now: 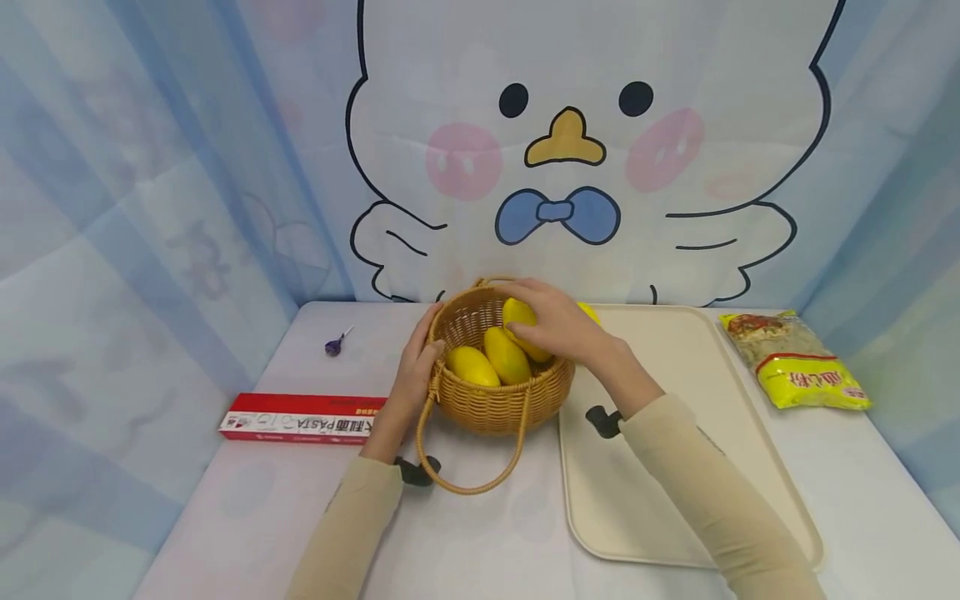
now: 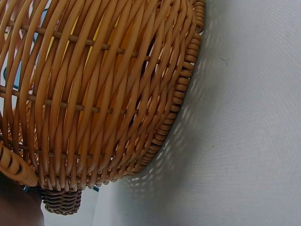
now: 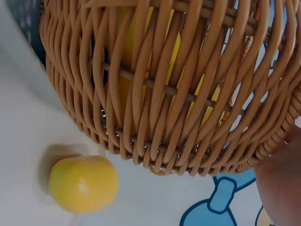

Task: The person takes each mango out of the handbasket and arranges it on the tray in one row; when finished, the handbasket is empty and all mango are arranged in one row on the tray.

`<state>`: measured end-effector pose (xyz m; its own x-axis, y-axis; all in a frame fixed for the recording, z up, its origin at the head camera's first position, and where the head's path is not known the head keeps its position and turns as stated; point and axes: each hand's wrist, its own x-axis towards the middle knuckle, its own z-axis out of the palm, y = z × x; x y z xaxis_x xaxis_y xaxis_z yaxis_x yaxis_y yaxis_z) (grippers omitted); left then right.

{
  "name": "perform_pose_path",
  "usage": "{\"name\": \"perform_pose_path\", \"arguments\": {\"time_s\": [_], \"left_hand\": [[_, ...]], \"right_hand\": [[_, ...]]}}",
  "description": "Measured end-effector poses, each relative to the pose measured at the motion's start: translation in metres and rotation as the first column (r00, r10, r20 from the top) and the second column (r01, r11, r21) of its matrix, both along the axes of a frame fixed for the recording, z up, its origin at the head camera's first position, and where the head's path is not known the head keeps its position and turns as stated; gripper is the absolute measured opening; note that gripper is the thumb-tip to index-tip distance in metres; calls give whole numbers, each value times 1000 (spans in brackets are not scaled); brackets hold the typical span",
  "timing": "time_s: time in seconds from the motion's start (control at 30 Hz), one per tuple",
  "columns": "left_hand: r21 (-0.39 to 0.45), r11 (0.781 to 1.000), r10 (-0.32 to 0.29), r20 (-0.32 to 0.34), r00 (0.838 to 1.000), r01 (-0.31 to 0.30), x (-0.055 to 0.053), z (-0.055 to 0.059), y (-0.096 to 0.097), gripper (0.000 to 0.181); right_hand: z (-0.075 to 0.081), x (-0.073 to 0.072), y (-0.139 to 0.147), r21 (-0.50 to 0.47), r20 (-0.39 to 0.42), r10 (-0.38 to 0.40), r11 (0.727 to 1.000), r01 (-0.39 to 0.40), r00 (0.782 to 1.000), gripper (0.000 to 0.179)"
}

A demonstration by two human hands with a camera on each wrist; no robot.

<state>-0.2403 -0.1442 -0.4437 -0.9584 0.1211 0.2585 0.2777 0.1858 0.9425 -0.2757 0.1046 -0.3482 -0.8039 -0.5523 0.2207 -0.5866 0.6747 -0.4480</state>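
A round wicker basket (image 1: 495, 408) stands at the middle of the table, one handle hanging down over its front. Several yellow mangoes (image 1: 472, 367) lie inside; through the weave they show as yellow patches in both wrist views. At the basket's left rim my left hand (image 1: 411, 367) holds on, thumb by the base of the handle. My right hand (image 1: 558, 321) reaches over the right rim and grips a mango (image 1: 517, 315) at the inner back, partly covered by the fingers. Behind my right hand, another mango (image 3: 83, 184) lies outside the basket.
To the right is a cream tray (image 1: 675, 500), its left edge beside the basket. A yellow food packet (image 1: 798, 362) lies beyond it. On the left are a red pasta box (image 1: 300, 418) and a small dark lollipop (image 1: 334, 345). A printed curtain (image 1: 562, 50) closes off the back.
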Motion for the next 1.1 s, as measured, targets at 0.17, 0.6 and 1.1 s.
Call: {"name": "perform_pose_path", "arguments": {"time_s": [0.17,0.6,1.1], "left_hand": [[-1,1000,-28,-3,1000,28,10,15,1,60],[-12,1000,-27,17,999,27,18,27,2,60],[-8,1000,-19,33,999,19,18,27,4,60]], "right_hand": [[-4,-6,-9,57,-34,36,998,-34,999,54],[-13,-17,-21,222,-12,55,974,-51,998,51],[-17,-22,-15,263,-61,68,963,-50,996,45]]}}
